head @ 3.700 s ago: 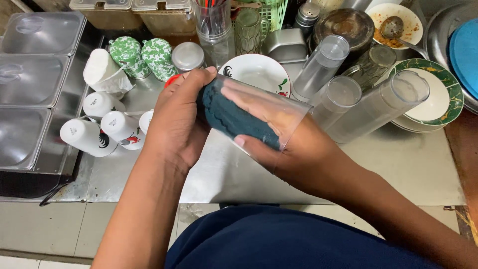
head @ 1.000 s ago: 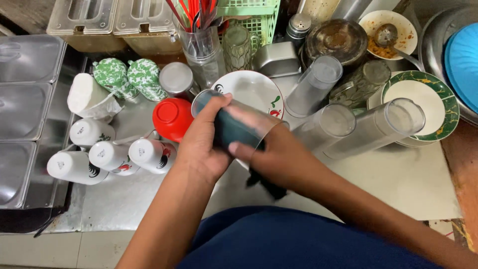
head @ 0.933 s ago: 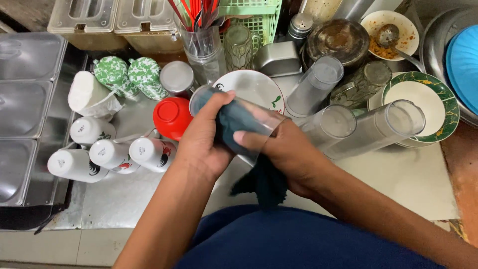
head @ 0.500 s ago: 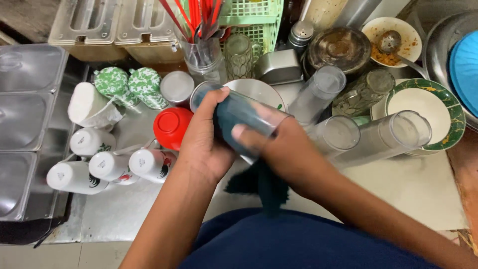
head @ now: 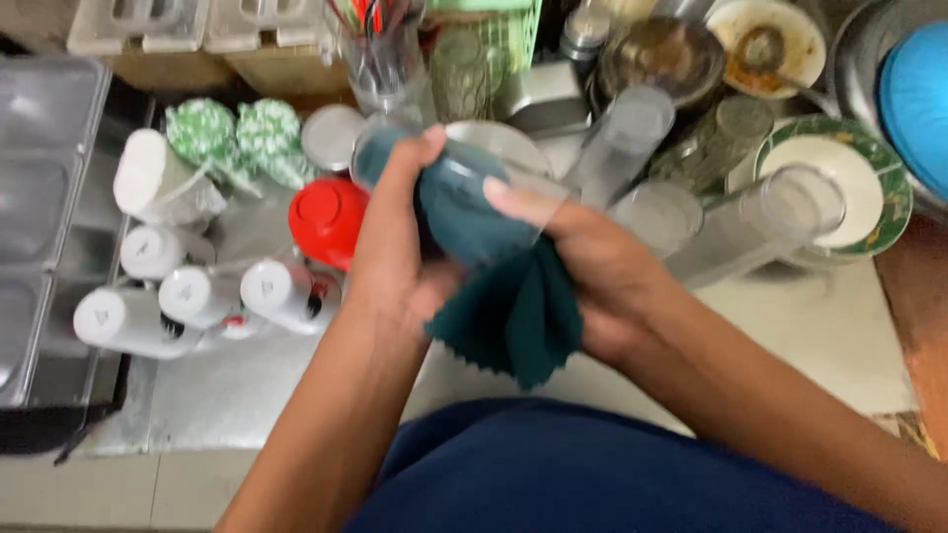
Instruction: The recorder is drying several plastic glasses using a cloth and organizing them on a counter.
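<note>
Left hand (head: pixel 395 252) grips clear glass (head: pixel 449 188); right hand (head: pixel 602 271) presses dark green cloth (head: pixel 509 311) into it. Red lid (head: pixel 326 219), white bottles (head: pixel 197 296) on tabletop (head: pixel 810 336).

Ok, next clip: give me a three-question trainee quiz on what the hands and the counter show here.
1. True or false: the left hand holds a clear glass with a dark green cloth stuffed inside.
2. What colour is the round lid just left of the left hand? A) blue B) red C) yellow
3. Fill in: the free end of the cloth hangs below the ____ hand.

Key: 1 true; 2 B; 3 right.
</note>
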